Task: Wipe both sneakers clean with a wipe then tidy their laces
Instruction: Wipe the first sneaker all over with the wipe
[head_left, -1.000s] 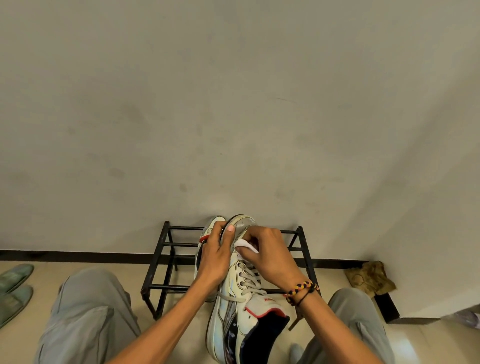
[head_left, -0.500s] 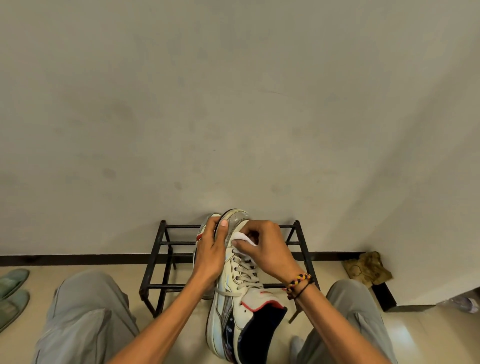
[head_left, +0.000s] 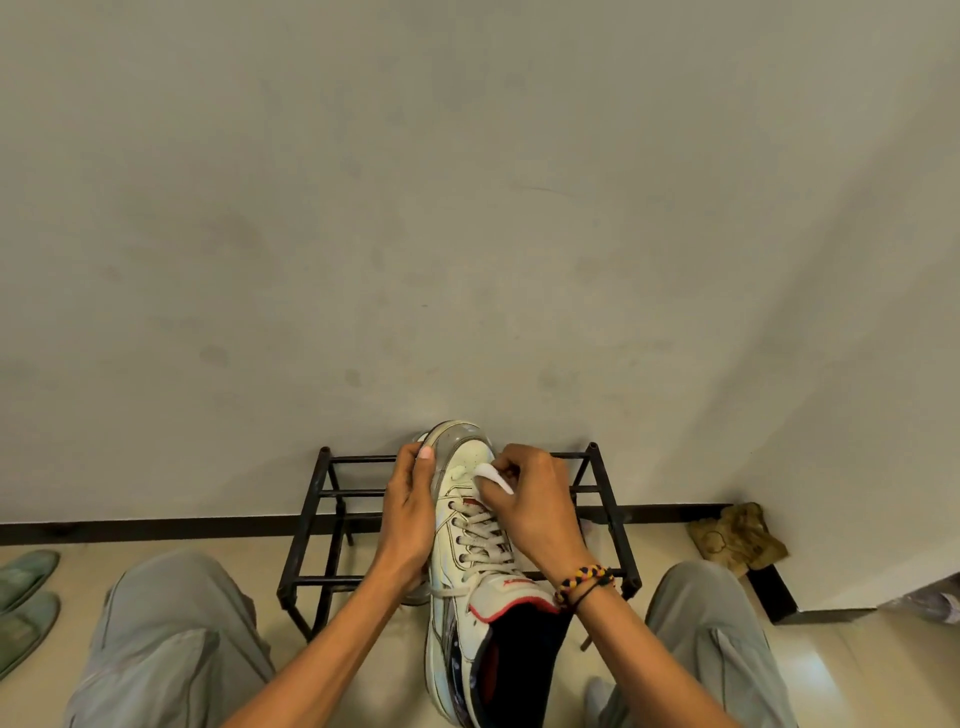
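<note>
Gripping the scuffed white leather sneaker in my left hand, my right hand pinches a folded white wipe against its toe; tongue lettering unreadable.

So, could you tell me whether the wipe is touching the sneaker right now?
Touching. In the head view the right hand pinches the white wipe and presses it flat on the sneaker just above the laces, with no gap showing.

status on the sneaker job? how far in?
Done: nothing clearly finished. In hand: the left hand grips the sneaker by its side while the right hand pinches the wipe against the toe area. Left: the rest of this sneaker, the second sneaker, mostly hidden behind the left hand, and the laces, one end trailing loose.
</note>
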